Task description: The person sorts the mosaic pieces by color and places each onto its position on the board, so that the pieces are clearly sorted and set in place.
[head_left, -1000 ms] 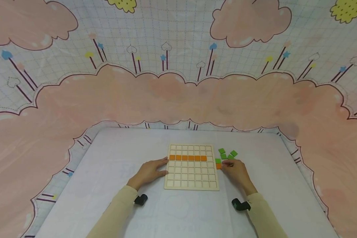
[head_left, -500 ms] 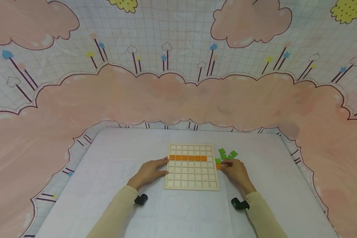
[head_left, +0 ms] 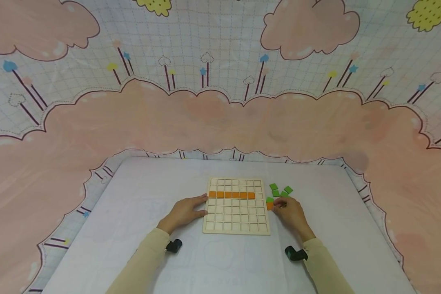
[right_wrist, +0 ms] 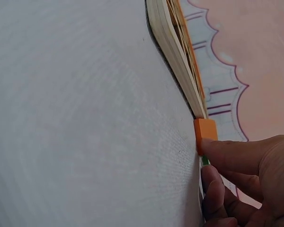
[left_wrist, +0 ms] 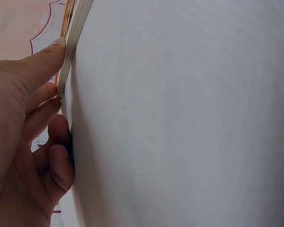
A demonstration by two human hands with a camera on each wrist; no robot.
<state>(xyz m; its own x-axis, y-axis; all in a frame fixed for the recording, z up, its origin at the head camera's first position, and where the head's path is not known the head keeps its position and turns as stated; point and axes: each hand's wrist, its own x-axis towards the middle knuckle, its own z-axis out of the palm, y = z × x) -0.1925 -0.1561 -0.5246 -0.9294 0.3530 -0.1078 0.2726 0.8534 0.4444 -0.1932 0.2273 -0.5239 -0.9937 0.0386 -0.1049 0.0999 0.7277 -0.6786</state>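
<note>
A square wooden grid board (head_left: 236,228) lies on the white table, with a row of orange tiles (head_left: 232,195) across its third line of cells from the far side. My left hand (head_left: 183,211) rests against the board's left edge, thumb and forefinger spread along it; the left wrist view shows fingertips right at the wooden side (left_wrist: 72,49). Beside the board's right edge, my right hand (head_left: 291,212) pinches one loose orange tile (right_wrist: 206,130), its thumb on the near end. Part of a green tile (head_left: 270,199) shows just beyond that orange tile.
Several loose green tiles (head_left: 276,193) lie on the table (head_left: 150,179) right of the board, beyond my right hand. A black wrist camera (head_left: 296,253) sits below the right wrist, another black camera (head_left: 174,246) below the left. A patterned cloth (head_left: 220,122) stands behind the table.
The orange tile at my right fingertips has shifted slightly away from me and now covers more of the green tile behind it. My left hand and the board stay put.
</note>
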